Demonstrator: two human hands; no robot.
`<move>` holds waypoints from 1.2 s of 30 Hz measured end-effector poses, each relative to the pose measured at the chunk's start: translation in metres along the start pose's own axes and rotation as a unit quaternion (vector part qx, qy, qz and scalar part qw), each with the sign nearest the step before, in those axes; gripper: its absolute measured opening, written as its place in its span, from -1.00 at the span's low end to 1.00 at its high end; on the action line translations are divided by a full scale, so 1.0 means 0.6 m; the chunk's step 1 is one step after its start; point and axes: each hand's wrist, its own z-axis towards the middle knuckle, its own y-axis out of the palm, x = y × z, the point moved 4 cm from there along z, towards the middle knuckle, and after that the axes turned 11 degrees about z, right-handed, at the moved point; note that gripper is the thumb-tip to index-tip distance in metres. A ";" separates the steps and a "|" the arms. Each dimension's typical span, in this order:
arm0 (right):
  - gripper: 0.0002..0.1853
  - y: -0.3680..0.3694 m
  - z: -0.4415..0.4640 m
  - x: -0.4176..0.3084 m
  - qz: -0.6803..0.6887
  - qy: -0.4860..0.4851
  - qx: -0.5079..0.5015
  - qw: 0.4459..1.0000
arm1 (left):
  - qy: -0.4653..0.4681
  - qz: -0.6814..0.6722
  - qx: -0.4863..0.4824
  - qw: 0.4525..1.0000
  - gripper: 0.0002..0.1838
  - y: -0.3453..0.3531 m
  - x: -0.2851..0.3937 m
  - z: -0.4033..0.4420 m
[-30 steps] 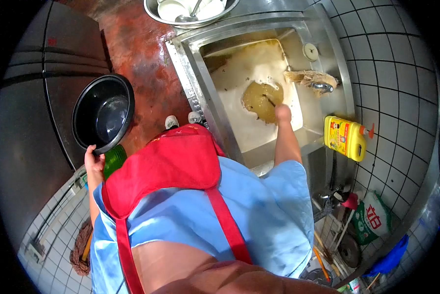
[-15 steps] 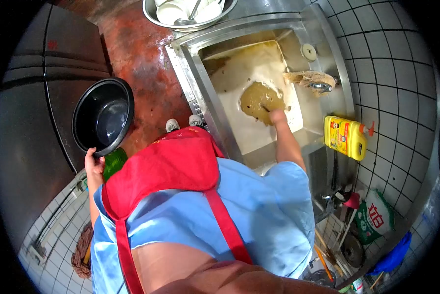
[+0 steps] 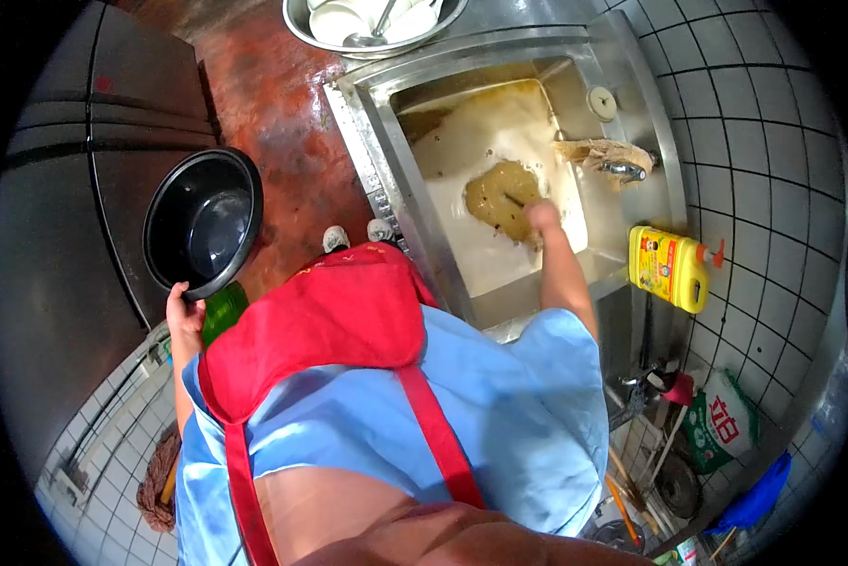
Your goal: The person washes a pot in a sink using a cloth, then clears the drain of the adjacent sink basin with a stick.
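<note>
My left hand (image 3: 187,307) grips the near rim of a black plastic basin (image 3: 207,219), which is tilted with its inside facing me and shows nothing in it. Over the metal sink (image 3: 411,193), my right hand (image 3: 543,216) is closed. A thin dark stick-like piece (image 3: 514,200) shows just beside its fingers; what it belongs to is unclear. Below the hand lies murky brown water (image 3: 501,189) with dark specks, ringed by pale foam (image 3: 443,156).
A cloth-wrapped tap (image 3: 594,152) reaches over the sink from the right. Beside it stand a round stopper (image 3: 601,103) and a yellow pump bottle (image 3: 667,269). A metal bowl of white dishes and a ladle (image 3: 378,40) sits at the top. A dark cabinet (image 3: 41,226) borders the left.
The brown patch within the foam has narrowed and changed shape. My right hand has shifted slightly, and more of the dark stick-like piece shows. My left hand keeps its grip on the basin.
</note>
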 end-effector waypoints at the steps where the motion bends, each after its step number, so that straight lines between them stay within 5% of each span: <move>1: -0.71 -0.026 -0.006 0.009 0.108 0.086 0.014 0.990 | -0.001 0.002 -0.011 1.000 -0.90 0.000 -0.003 0.000; 3: -0.73 -0.013 -0.013 0.015 0.015 0.072 0.077 0.994 | -0.021 0.006 -0.013 1.000 -0.91 -0.007 -0.007 0.018; 6: -0.73 0.018 0.028 -0.013 -0.065 -0.017 -0.007 0.998 | -0.016 0.002 0.006 1.000 -0.91 -0.003 -0.004 0.009; 9: -0.69 -0.080 -0.003 -0.046 0.009 0.112 -0.057 0.992 | -0.031 0.026 -0.024 0.999 -0.91 0.006 0.001 -0.008; 10: -0.73 -0.065 0.001 -0.042 -0.057 0.045 0.028 0.997 | -0.036 0.032 -0.043 0.998 -0.91 0.010 0.001 -0.007; 13: -0.75 -0.019 0.034 -0.069 -0.139 -0.008 -0.037 0.990 | -0.008 0.002 0.033 0.999 -0.91 0.007 -0.003 -0.010; 15: -0.72 -0.105 -0.005 -0.104 -0.045 0.031 -0.044 0.998 | -0.005 0.014 -0.005 1.000 -0.90 0.001 -0.004 -0.004; 17: -0.74 -0.082 0.017 -0.067 -0.080 0.037 0.022 0.996 | 0.001 0.001 -0.018 1.000 -0.89 0.000 -0.012 0.004; 20: -0.73 -0.024 0.047 -0.075 -0.143 -0.050 -0.042 0.988 | -0.006 0.018 -0.004 1.000 -0.89 -0.010 -0.008 0.000; 23: -0.71 -0.082 0.060 -0.046 -0.088 0.059 -0.035 0.994 | -0.014 0.020 -0.014 1.000 -0.89 -0.008 -0.008 -0.009; 27: -0.73 -0.022 0.047 -0.078 -0.172 -0.025 -0.085 0.981 | 0.005 -0.008 0.008 1.000 -0.90 -0.015 -0.010 -0.012; 31: -0.71 -0.075 0.031 -0.069 -0.036 0.065 0.016 0.997 | -0.021 -0.006 -0.010 1.000 -0.91 -0.018 -0.015 0.000; 32: -0.69 -0.078 0.003 -0.099 -0.131 0.019 0.000 0.991 | -0.017 -0.007 -0.006 1.000 -0.91 -0.023 -0.015 0.009; 35: -0.67 -0.040 0.045 -0.096 -0.166 -0.014 -0.093 0.982 | -0.021 0.000 0.017 1.000 -0.91 -0.026 -0.010 0.002; 36: -0.68 -0.045 0.026 -0.082 -0.118 0.030 -0.057 0.991 | -0.030 0.010 0.005 0.999 -0.91 -0.028 -0.010 -0.002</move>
